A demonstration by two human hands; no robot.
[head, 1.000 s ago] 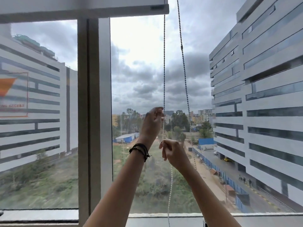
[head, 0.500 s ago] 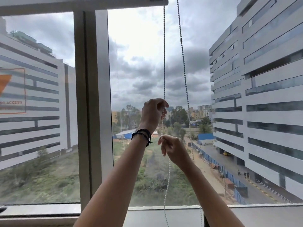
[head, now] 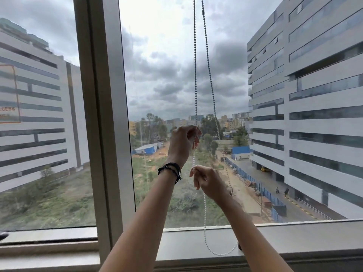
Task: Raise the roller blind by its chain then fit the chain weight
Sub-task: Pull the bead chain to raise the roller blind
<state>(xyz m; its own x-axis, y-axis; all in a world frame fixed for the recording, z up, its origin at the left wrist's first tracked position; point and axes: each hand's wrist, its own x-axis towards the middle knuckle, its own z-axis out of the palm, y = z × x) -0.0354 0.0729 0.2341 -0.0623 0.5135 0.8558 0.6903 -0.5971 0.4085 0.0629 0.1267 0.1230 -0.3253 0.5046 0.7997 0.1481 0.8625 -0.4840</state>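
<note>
Where the bottom loop of the bead chain sags onto the sill at 6 o'clock, hangs slack and white. Farther up, just right of centre, right hand pinched shut on the chain's left strand. Above it toward 12 o'clock, left hand, black bracelets at the wrist, clenched on the same strand. Beyond, window frame post at 9 o'clock; outside, office blocks at 3 o'clock under grey cloud.

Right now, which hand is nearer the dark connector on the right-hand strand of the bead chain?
Left. The left hand grips the other strand higher up, below the dark connector. The right hand grips lower, farther away.
</note>
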